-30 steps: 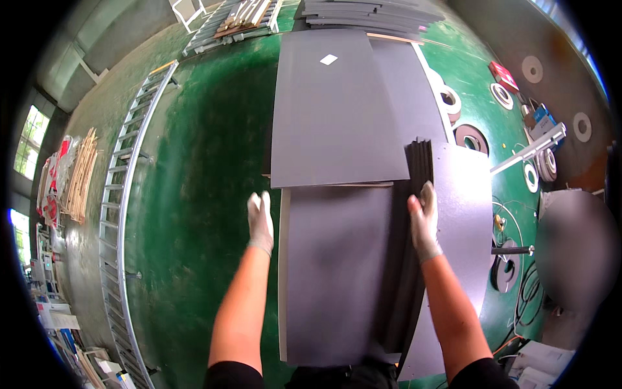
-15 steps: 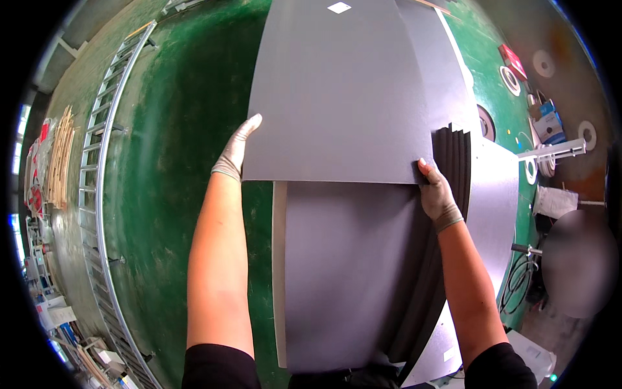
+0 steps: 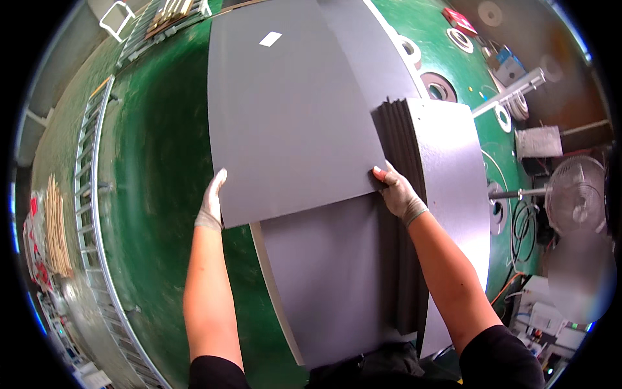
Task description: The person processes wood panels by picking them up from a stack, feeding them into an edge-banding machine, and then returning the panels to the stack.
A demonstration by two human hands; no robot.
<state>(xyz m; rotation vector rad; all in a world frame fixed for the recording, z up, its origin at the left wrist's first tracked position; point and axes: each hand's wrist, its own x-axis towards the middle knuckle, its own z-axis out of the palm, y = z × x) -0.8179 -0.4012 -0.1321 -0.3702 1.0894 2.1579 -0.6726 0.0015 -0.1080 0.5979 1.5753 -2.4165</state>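
Your left hand (image 3: 211, 202) holds the grey panel (image 3: 291, 123) at seven o'clock, your right hand (image 3: 400, 194) at four; likely stiff, heavyish: grip opposite edges.

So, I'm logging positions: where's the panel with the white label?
In the head view, the labelled panel sits upper left of centre, the left hand at its left edge, the right hand at its near right corner.

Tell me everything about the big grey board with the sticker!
The big grey board is flat, thin and smooth-looking, with a white sticker toward its far end. Its near left corner juts past the dark panel below. The left hand grips its left edge; the right hand, its near right corner. Its material is unclear.
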